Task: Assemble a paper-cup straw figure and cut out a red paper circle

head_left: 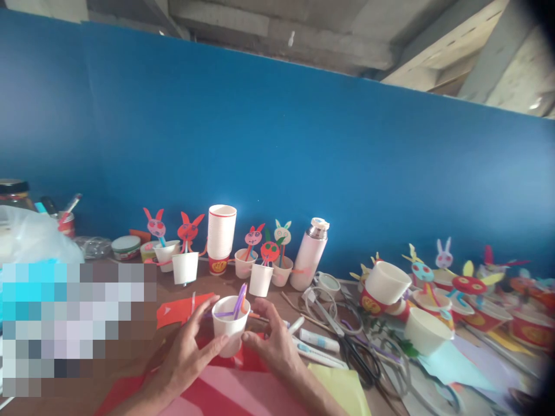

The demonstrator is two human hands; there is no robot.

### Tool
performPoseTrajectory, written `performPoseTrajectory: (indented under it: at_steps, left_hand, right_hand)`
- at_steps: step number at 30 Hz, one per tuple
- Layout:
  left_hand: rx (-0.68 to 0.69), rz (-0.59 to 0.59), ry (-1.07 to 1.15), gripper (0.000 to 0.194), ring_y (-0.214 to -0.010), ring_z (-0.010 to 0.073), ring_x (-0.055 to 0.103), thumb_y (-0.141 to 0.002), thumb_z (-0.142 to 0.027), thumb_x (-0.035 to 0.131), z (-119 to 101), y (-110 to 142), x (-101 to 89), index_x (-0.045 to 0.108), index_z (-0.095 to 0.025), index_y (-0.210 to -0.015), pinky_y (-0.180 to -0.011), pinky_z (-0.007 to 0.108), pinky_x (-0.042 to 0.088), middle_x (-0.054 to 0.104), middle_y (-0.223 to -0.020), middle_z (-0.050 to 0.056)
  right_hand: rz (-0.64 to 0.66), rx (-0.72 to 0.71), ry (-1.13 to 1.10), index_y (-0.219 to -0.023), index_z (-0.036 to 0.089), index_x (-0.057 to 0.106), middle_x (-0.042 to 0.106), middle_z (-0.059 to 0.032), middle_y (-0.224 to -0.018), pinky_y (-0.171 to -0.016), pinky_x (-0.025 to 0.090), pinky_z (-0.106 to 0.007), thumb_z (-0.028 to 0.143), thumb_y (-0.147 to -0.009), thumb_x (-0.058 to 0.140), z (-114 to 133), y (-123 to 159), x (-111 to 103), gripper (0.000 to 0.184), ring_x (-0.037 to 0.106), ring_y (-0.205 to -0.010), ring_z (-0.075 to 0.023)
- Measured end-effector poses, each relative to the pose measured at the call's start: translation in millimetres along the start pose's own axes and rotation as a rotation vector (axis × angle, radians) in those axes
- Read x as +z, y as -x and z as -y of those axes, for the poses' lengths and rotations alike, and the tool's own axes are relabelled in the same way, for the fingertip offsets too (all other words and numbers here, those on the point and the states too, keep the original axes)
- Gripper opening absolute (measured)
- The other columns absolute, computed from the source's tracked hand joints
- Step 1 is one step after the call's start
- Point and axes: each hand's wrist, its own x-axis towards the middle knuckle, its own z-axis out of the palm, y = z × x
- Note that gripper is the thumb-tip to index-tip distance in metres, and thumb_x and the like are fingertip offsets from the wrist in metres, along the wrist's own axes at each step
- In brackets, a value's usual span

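Your left hand (pixel 191 352) and right hand (pixel 271 341) cupped small white paper cup (pixel 230 329) from both sides, fingers spread and pressed on its wall. Cup sat upright on brown table (pixel 130 370), over red paper sheet (pixel 255 361). Purple plastic straw (pixel 239 300) leaned inside cup. Black-handled scissors (pixel 353 352) lay just right.

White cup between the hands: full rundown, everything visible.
The cup is small, white, looks like paper, open-topped and upright, standing on red paper at the table's near edge. A purple straw leans out of it over the rim. The left hand and right hand touch its sides with fingertips. Contents otherwise not visible.
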Motion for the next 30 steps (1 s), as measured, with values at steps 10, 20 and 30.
performPoseTrajectory:
  at_steps: [10,20,30]
  left_hand:
    - [-0.024,0.074,0.055,0.051,-0.116,0.0293,0.054,-0.073,-0.041,0.064,-18,3,0.6,0.049,-0.024,-0.118,-0.097,0.040,0.046,0.061,-0.124,0.007]
    - [-0.043,0.056,0.015,0.051,-0.118,0.0285,0.051,-0.078,-0.047,0.056,-22,-4,-10.2,0.048,-0.023,-0.123,-0.095,0.040,0.044,0.054,-0.129,0.010]
    - [0.074,0.000,-0.145,0.027,-0.101,0.0257,0.057,-0.074,-0.047,0.060,-52,-15,-6.0,0.066,-0.022,-0.080,-0.082,0.032,0.047,0.059,-0.107,0.007]
  right_hand:
    - [0.059,-0.064,-0.039,-0.107,0.020,0.057,0.067,-0.0041,-0.101,-0.077,0.051,-0.031,0.029,-0.077,0.065,4,5,7,0.032,0.064,-0.092,-0.0220]
    - [0.016,-0.065,0.253,-0.119,0.025,0.052,0.066,-0.0019,-0.101,-0.073,0.050,-0.027,0.018,-0.069,0.065,12,12,10,0.052,0.062,-0.089,-0.0206]
    - [0.029,-0.103,0.340,-0.123,0.026,0.048,0.064,-0.0008,-0.102,-0.079,0.048,-0.026,0.014,-0.065,0.065,23,15,14,0.061,0.061,-0.091,-0.0188]
